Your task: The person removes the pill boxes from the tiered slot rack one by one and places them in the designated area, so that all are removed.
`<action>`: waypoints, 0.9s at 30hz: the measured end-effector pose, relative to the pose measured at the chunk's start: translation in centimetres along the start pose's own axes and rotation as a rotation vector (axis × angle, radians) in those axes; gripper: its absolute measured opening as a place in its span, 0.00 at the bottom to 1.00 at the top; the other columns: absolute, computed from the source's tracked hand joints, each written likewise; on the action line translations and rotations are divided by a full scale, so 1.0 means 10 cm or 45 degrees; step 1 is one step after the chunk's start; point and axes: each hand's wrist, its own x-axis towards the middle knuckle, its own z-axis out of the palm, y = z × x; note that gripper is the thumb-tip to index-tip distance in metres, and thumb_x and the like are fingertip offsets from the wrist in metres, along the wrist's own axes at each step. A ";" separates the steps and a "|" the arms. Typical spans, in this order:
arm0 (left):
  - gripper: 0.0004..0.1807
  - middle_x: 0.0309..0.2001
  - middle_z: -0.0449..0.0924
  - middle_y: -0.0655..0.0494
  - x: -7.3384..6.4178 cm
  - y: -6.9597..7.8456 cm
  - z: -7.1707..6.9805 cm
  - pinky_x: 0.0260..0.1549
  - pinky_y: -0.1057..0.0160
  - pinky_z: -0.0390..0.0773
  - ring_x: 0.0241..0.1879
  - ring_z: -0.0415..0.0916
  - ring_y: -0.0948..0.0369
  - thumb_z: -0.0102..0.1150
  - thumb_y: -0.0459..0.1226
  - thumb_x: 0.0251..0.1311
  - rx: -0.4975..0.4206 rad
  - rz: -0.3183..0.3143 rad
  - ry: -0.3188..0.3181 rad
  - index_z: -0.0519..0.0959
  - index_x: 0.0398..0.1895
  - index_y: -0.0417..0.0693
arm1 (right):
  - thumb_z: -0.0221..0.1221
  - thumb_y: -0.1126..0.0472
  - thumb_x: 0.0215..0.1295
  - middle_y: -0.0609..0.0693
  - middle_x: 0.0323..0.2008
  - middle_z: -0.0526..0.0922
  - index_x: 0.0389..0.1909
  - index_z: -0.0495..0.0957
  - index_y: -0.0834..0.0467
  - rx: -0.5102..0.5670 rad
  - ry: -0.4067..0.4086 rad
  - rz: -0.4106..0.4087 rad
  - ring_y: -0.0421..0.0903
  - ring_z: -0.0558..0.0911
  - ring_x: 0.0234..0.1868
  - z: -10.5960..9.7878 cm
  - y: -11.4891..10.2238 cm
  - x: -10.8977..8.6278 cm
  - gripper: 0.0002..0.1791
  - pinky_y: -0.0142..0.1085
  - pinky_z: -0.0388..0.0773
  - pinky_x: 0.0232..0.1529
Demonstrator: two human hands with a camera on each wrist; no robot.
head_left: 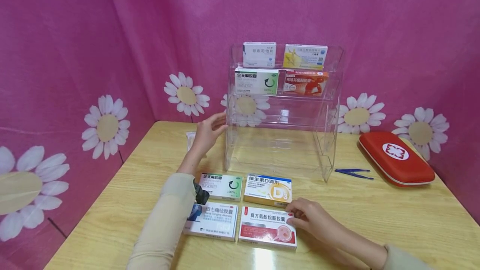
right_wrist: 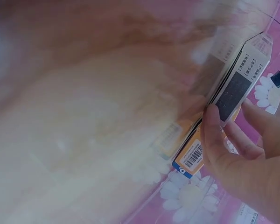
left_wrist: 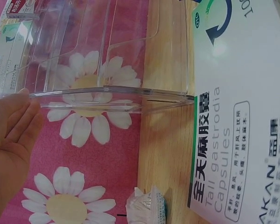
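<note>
- Hanging beyond both hands: pink backdrop (head_left: 75,20), printed with white daisies.
- Table (head_left: 112,220), wood-grained, lies beneath both hands.
- Clear rack (head_left: 285,111), tiered, stands just right of the left hand and farther back than the right hand.
- Red case (head_left: 397,159), marked with a white emblem, lies well to the right of both hands, farther back than the right.
- Hands observed well apart. Left hand (head_left: 208,132): fingers extended, tips touching the rack's left side panel. Right hand (head_left: 307,218): fingertips touching the right end of the red-and-white box (head_left: 268,226) — whether they pinch it, cannot tell.
- Red-and-white box lies flat, just left of the right hand. Orange-and-white box (head_left: 268,188) lies behind it; green-and-white box (head_left: 223,184) and blue-and-white box (head_left: 217,220) lie farther left, nearer the wearer than the left hand.
- Four boxes occupy the rack's two upper tiers, up and right of the left hand — white box (head_left: 259,54) and yellow-and-white box (head_left: 305,56) on top, second green-and-white box (head_left: 256,81) and red box (head_left: 305,83) below.
- Blue tweezers (head_left: 354,173) lie beyond the right hand, towards the case.
- Small packet (head_left: 191,141) lies just left of the left hand; contents not legible.
</note>
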 end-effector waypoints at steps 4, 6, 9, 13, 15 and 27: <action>0.23 0.56 0.81 0.40 0.01 0.01 0.00 0.59 0.59 0.81 0.57 0.80 0.49 0.61 0.31 0.63 -0.003 -0.013 -0.007 0.74 0.62 0.38 | 0.66 0.64 0.60 0.44 0.29 0.81 0.36 0.81 0.59 0.006 0.017 0.033 0.26 0.73 0.31 -0.03 -0.02 0.00 0.05 0.25 0.80 0.30; 0.23 0.56 0.81 0.40 0.00 0.01 0.00 0.59 0.59 0.81 0.58 0.80 0.49 0.61 0.31 0.63 -0.002 -0.027 -0.015 0.74 0.62 0.39 | 0.65 0.63 0.60 0.44 0.30 0.81 0.34 0.81 0.58 0.004 0.077 0.036 0.27 0.74 0.31 -0.06 -0.02 0.01 0.04 0.25 0.81 0.30; 0.23 0.58 0.80 0.41 0.00 0.01 0.00 0.60 0.59 0.80 0.59 0.79 0.50 0.60 0.32 0.64 0.004 -0.042 -0.025 0.73 0.63 0.40 | 0.66 0.64 0.60 0.44 0.31 0.82 0.32 0.81 0.56 -0.035 0.236 -0.025 0.29 0.77 0.31 -0.15 -0.01 0.07 0.03 0.26 0.84 0.30; 0.24 0.59 0.80 0.43 -0.02 0.01 -0.01 0.61 0.59 0.80 0.60 0.78 0.51 0.59 0.33 0.65 0.010 -0.059 -0.035 0.73 0.64 0.42 | 0.68 0.68 0.55 0.46 0.32 0.83 0.34 0.81 0.57 -0.201 0.464 -0.156 0.36 0.81 0.31 -0.33 0.07 0.23 0.08 0.30 0.86 0.31; 0.24 0.59 0.80 0.44 -0.03 0.01 -0.02 0.61 0.59 0.79 0.60 0.78 0.51 0.59 0.33 0.65 0.011 -0.063 -0.036 0.73 0.64 0.43 | 0.69 0.70 0.52 0.48 0.33 0.84 0.36 0.81 0.59 -0.273 0.572 -0.210 0.41 0.82 0.32 -0.45 0.13 0.35 0.11 0.28 0.84 0.32; 0.23 0.58 0.80 0.42 -0.02 0.00 0.00 0.60 0.58 0.80 0.59 0.79 0.50 0.60 0.32 0.64 0.004 -0.028 -0.018 0.73 0.63 0.41 | 0.70 0.69 0.53 0.65 0.44 0.79 0.48 0.80 0.68 -0.427 1.017 -0.262 0.59 0.79 0.44 -1.45 0.30 1.16 0.20 0.32 0.77 0.39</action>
